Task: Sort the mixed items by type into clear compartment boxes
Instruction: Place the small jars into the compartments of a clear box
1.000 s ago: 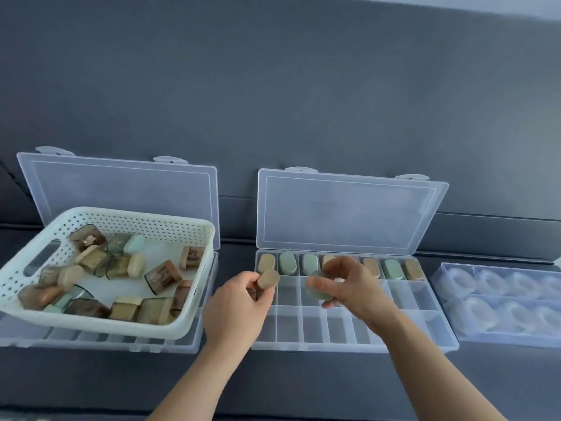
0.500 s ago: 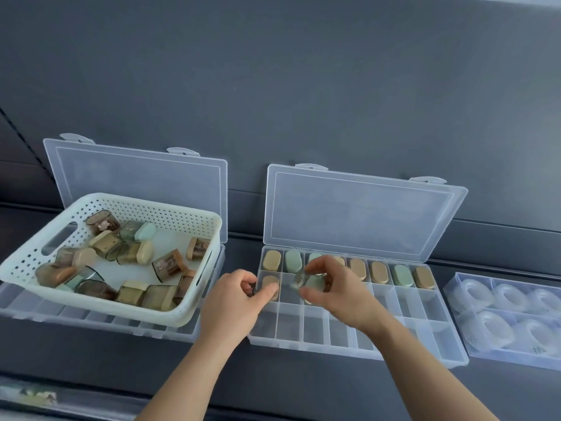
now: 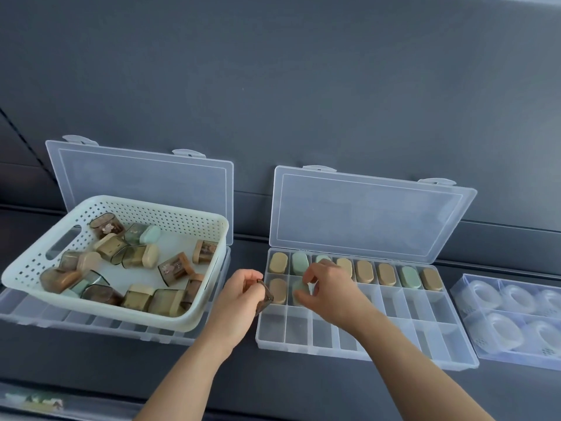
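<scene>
2 bare hands work at the near-left corner of the middle compartment box (image 3: 425, 337), which lies on a dark grey surface (image 3: 303, 387) with its clear lid (image 3: 364, 214) propped open behind it. The left hand (image 3: 239, 299) hovers just outside the box's left wall, fingers curled and pinching a brown translucent shell (image 3: 264, 297) at its tips. The right hand (image 3: 331, 293) reaches over the box from the right, and its thumb and fingers pinch a green oval piece (image 3: 300, 289) that sits in the 2nd compartment of the middle row. Just left of it, in the 1st compartment of that row, lies a tan oval piece (image 3: 277, 290).

The back row of oval pieces (image 3: 385, 273) fills all 8 compartments, some tan and some green, 1 to each compartment; the 3rd and 4th are partly hidden by the right hand.

At left, a white perforated basket (image 3: 212, 226) rests on top of a second clear box (image 3: 91, 326), whose lid (image 3: 136, 177) also stands open. The basket holds a loose jumble of capped shells (image 3: 173, 268), brown and greenish, with tan or green ends. At far right, a third clear box (image 3: 516, 361) holds clear ring-shaped items (image 3: 498, 329), partly cut off by the frame edge.
</scene>
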### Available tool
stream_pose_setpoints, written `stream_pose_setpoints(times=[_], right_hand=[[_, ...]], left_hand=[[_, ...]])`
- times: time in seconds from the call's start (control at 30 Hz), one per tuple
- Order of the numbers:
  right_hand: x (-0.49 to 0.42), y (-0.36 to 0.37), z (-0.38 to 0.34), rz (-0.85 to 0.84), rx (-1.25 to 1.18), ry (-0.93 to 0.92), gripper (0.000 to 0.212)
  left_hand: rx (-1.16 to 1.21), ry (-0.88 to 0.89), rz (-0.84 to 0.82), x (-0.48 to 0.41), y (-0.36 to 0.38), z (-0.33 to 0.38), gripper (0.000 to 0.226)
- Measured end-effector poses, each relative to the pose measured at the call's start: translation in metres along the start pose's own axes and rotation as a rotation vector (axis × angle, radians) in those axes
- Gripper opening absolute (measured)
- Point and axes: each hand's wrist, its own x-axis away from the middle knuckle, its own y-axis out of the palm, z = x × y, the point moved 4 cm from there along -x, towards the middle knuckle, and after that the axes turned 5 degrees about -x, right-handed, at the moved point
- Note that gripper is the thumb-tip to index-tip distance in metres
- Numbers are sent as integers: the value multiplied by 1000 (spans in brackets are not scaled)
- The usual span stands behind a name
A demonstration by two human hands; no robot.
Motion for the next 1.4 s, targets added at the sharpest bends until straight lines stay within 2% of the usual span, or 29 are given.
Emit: stream_pose_setpoints(times=[0.1, 0.2, 0.27, 0.37, 0.47, 0.53, 0.6, 0.7, 0.8, 1.0, 1.17, 1.3, 1.4], right_hand=[[2, -3, 1, 3, -23, 0, 22], [9, -14, 1, 60, -172, 10, 16], [16, -19, -1, 30, -427, 41, 13], [29, -22, -10, -72, -792, -1, 30], [36, -28, -7, 3, -922, 19, 35], [39, -34, 4, 90, -957, 52, 32], [40, -40, 16, 165, -874, 77, 32], [44, -45, 31, 242, -570, 131, 29], [46, -37, 34, 188, -363, 121, 25], [34, -20, 27, 167, -159, 89, 16], [28, -12, 22, 74, -19, 129, 21], [30, -12, 21, 68, 41, 130, 26], [35, -18, 17, 114, 117, 83, 37]], left_hand=[[-31, 82, -30, 5, -1, 1, 24], [161, 152, -26, 9, 0, 11, 27], [341, 140, -26, 9, 4, 18, 27], [453, 95, -40, 6, 16, 24, 31], [369, 79, -70, 3, 31, 28, 42], [142, 155, -58, -1, 38, 30, 37], [-147, 262, 6, -7, 38, 28, 34], [-607, 409, 65, -13, 42, 27, 53], [-840, 436, 49, -17, 47, 24, 54], [-873, 432, -17, -22, 48, 20, 50], [-880, 418, -20, -20, 48, 19, 51], [-893, 421, -17, -17, 49, 22, 52], [-881, 425, 3, -11, 44, 28, 54]])
